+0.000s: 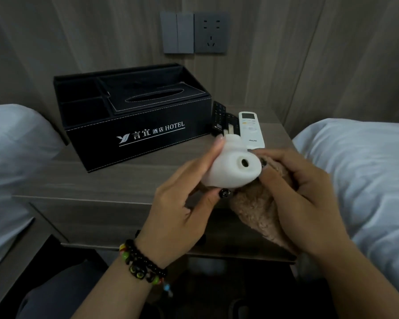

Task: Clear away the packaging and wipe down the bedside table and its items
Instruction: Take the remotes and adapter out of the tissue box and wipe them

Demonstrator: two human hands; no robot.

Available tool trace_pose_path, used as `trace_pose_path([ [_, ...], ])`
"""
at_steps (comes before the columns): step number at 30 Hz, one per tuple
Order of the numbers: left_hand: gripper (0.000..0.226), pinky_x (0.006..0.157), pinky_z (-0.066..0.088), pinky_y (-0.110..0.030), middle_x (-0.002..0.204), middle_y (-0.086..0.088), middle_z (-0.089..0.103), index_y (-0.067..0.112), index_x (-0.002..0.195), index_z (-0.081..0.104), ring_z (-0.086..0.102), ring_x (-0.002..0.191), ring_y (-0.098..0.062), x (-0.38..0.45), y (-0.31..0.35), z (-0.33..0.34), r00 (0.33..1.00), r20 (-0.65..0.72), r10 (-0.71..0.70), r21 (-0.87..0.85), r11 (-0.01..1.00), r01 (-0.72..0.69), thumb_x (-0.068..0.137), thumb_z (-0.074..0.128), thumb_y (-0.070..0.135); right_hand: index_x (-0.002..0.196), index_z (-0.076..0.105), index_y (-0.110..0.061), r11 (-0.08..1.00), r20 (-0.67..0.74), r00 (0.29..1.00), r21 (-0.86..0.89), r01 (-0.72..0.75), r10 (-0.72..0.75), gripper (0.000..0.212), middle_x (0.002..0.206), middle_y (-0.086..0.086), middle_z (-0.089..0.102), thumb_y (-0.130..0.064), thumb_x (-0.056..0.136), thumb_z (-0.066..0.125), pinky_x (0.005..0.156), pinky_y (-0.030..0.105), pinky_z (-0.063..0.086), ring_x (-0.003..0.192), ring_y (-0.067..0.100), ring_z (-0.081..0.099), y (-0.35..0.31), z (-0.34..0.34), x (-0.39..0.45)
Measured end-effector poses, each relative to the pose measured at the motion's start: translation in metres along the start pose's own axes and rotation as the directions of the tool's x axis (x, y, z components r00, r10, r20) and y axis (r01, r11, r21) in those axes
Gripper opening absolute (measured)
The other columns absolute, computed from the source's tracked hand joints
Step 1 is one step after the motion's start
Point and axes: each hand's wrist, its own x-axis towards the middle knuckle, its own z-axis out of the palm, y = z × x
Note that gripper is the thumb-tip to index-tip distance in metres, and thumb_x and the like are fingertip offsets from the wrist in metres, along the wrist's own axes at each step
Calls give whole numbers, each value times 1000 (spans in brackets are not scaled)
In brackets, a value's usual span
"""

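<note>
Two hands are up over the front edge of the bedside table (83, 187), both busy. A white plastic object (230, 166), rounded w/ a hole in its near face, is held off the tabletop by the left hand (182, 210): thumb curled under it, fingers wrapped along its left side, one fingertip up by its top. A bead bracelet (143, 261) is worn on that wrist. A brown fuzzy cloth (256, 210) is gripped by the right hand (302, 199), fingers curled round it, and is pressed against the object's right and lower side; the rest of the cloth hangs down under the hands. What the white thing actually is can't be told.

Behind, on the table, a black organiser box (134, 125) marked HOTEL is set toward the left, its tissue slot in the top. Just right of it, two dark remotes (221, 118) are laid side by side, and a white AC remote (251, 130) is laid beside them, partly hidden by the held object. White bedding is seen left (14, 146) & right (359, 176) of the table. On the wall above, a switch panel (177, 33) and a socket (211, 33) are mounted next to each other.
</note>
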Motion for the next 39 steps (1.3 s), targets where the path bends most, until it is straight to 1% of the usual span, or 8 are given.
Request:
trace_pose_path([
  [6,63,102,42,-19,133,8,51,14,145,34,50,124,-6,-4,-4,-12,995,104,0,123,992,-13,88,59,2,110,67,-17,969,67,972,-93,229,-223,23,106,-6,66,-17,90,56,87,14,42,102,9,62,-7,-13,1],
  [12,63,105,40,-21,137,8,51,23,148,33,49,127,-10,-8,-2,-36,942,325,-86,189,982,24,92,58,11,110,69,-11,946,252,933,-129,298,-259,27,107,-1,63,-14,87,55,85,19,46,102,14,63,-2,-14,-1],
  [18,59,99,46,-30,130,4,53,19,147,37,53,120,-19,-10,-1,-46,959,284,-8,307,948,-83,91,54,11,111,69,-8,914,264,912,-177,366,-314,26,108,3,62,-11,88,57,87,21,46,102,13,62,-4,-6,-1],
  [21,61,99,43,-20,130,3,54,11,145,37,53,121,-14,-9,0,-41,988,152,8,229,972,-43,88,59,5,112,68,-9,930,217,932,-163,328,-291,27,107,3,64,-12,88,55,88,19,45,102,11,62,-3,-6,3],
  [24,67,100,42,-15,138,20,46,17,147,30,48,126,-1,-7,3,-34,998,2,-63,141,988,62,87,60,13,111,68,-8,930,145,948,-200,310,-284,26,107,4,65,-8,87,59,88,14,43,102,9,62,-3,1,-1],
  [29,74,93,51,-20,126,11,63,19,143,41,59,116,-1,-5,15,-15,912,-225,-342,-128,939,321,78,76,24,108,69,-4,904,-11,943,-288,317,-334,27,103,5,64,-3,82,65,89,8,39,100,1,58,-11,30,-19],
  [35,50,81,56,-29,119,-8,68,15,126,49,66,106,-20,4,22,-14,880,-33,-474,-648,680,343,81,73,16,108,66,-2,915,-163,925,-284,288,-342,26,101,9,63,-8,85,56,89,8,37,100,-4,55,-11,26,-15],
  [39,79,79,55,-27,113,-7,70,9,132,43,66,105,-20,6,21,-9,837,66,-543,-785,489,379,65,81,22,108,65,-2,913,-186,914,-274,303,-360,26,100,9,63,-9,85,55,89,9,38,100,-4,56,-12,26,-15],
])
